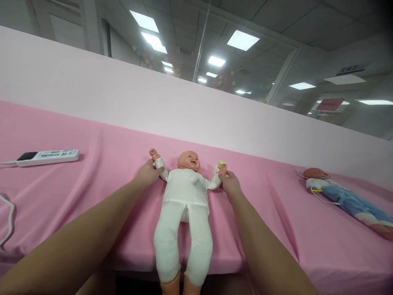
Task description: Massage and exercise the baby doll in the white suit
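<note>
Doll in white suit (185,205) lies face-up on the pink-covered tabletop (264,213), legs hanging over the near edge. Left hand (149,174) closed around the doll's raised arm at left. Right hand (230,184) pinches the doll's other hand, beside a small green object (220,164). Farther left, a white remote (47,157); far right, a second doll in blue (346,198).

The single head-worn camera is looking forward and slightly down from close above the near edge of the pink bed (61,196), facing the pale wall (92,90) across mid-frame, with ceiling lights filling the top of the frame
</note>
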Demonstrator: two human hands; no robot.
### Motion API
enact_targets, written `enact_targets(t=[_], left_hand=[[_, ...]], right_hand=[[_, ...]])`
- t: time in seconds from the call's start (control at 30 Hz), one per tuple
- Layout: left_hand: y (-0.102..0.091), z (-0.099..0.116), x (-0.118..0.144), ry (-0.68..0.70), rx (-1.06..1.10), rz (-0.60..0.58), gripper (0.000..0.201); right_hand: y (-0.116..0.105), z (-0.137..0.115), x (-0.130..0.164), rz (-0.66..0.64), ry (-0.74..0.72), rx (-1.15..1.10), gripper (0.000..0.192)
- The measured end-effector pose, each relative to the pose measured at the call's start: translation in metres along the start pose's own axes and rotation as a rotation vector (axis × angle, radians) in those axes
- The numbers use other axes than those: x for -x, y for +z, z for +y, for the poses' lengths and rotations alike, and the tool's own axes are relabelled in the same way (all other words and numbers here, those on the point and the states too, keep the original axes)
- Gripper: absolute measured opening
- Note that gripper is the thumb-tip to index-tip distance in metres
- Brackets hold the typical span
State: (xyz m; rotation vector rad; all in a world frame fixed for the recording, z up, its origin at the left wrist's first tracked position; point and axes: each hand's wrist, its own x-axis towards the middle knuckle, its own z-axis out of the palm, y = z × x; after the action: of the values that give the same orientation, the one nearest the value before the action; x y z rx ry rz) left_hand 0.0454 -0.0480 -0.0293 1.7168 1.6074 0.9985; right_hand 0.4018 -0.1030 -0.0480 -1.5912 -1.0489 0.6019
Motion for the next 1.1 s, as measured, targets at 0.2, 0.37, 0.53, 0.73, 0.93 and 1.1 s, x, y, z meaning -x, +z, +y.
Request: enact_targets(t=[0.2,0.37,0.53,0.73,0.93,1.1], left_hand=[[0.001,0.019,0.019,0.184,-0.158,0.026,0.044],[0.014,0.039,0.039,0.408,-0.306,-0.003,0.053],[0.021,0.044,0.043,0.445,-0.457,-0.039,0.058],[0.023,0.042,0.042,0.551,-0.557,-0.047,0.057],[0.02,0.04,0.042,0.476,-0.455,-0.077,0.06],[0.014,0.029,0.03,0.393,-0.212,-0.077,0.05]], right_hand=[[0.006,-0.026,0.025,-0.202,-0.309,-0.046,0.05],[0.016,-0.046,0.049,-0.287,-0.491,0.093,0.046],[0.02,-0.058,0.063,-0.341,-0.629,0.19,0.045],[0.025,-0.054,0.061,-0.331,-0.692,0.316,0.052],[0.03,-0.041,0.053,-0.318,-0.64,0.252,0.049],[0.022,-0.027,0.034,-0.118,-0.409,0.133,0.05]])
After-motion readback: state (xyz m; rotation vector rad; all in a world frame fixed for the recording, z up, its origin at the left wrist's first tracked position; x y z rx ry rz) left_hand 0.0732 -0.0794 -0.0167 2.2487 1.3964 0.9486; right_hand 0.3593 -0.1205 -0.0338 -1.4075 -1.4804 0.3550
